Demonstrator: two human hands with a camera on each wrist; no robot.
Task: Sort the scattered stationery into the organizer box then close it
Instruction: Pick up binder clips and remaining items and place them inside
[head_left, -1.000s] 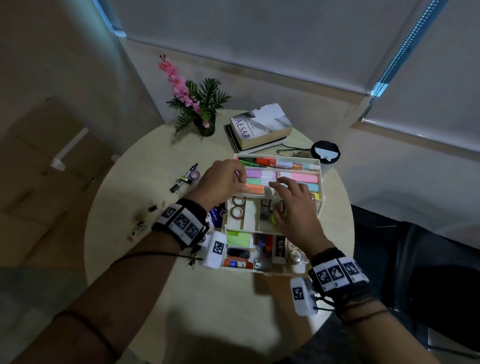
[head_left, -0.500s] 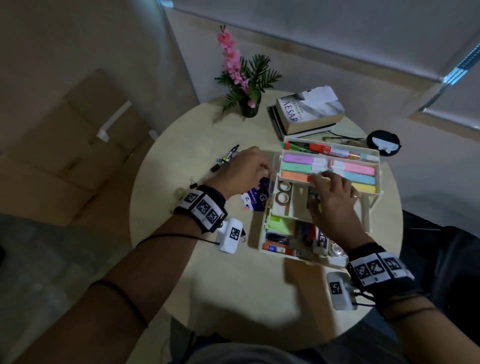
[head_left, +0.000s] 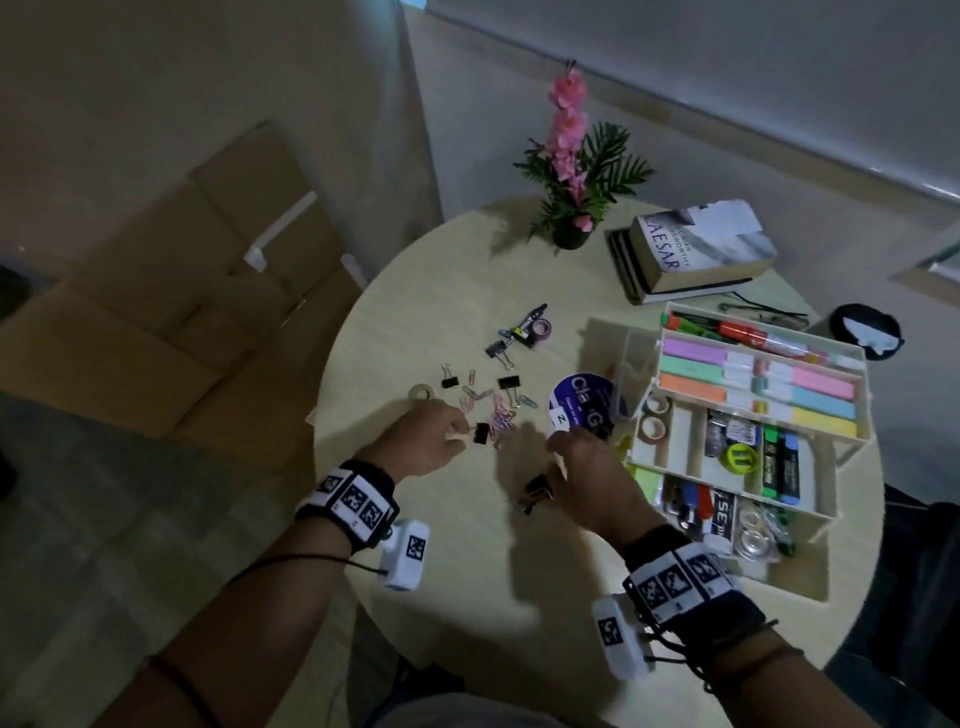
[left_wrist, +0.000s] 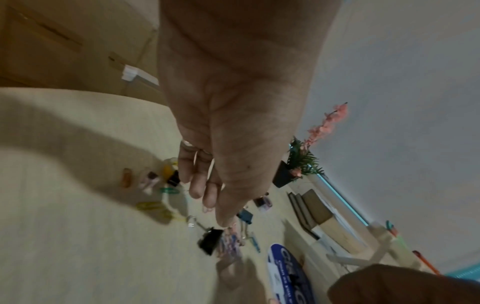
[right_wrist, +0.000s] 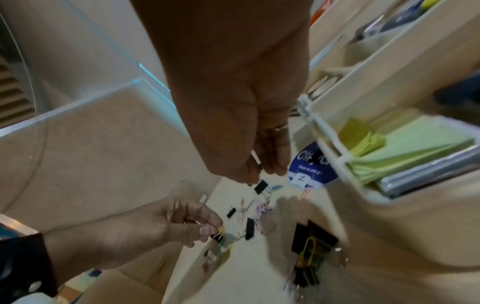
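The cream organizer box (head_left: 763, 574) stands open at the table's right, its tiered trays holding markers, sticky notes, tape rolls and highlighters. Left of it lie coloured paper clips (head_left: 498, 415), black binder clips (head_left: 509, 383), a small tape roll (head_left: 422, 392), a pen (head_left: 530, 325) and a blue round disc (head_left: 582, 405). My left hand (head_left: 462, 434) pinches the wire handle of a black binder clip (head_left: 480, 433) (left_wrist: 210, 240) on the table. My right hand (head_left: 558, 447) (right_wrist: 259, 174) hovers beside the disc with fingers hanging loosely, above two more binder clips (head_left: 537, 491).
A potted pink flower (head_left: 571, 171) and stacked books (head_left: 696, 254) stand at the table's back, with glasses (head_left: 763, 309) and a black round pad (head_left: 865, 332) behind the box. Cardboard boxes (head_left: 208, 286) lie on the floor to the left. The table's rim curves close under my wrists.
Both hands left the organizer trays and moved left to the scattered clips. My left hand took hold of a binder clip. The head view swung left.
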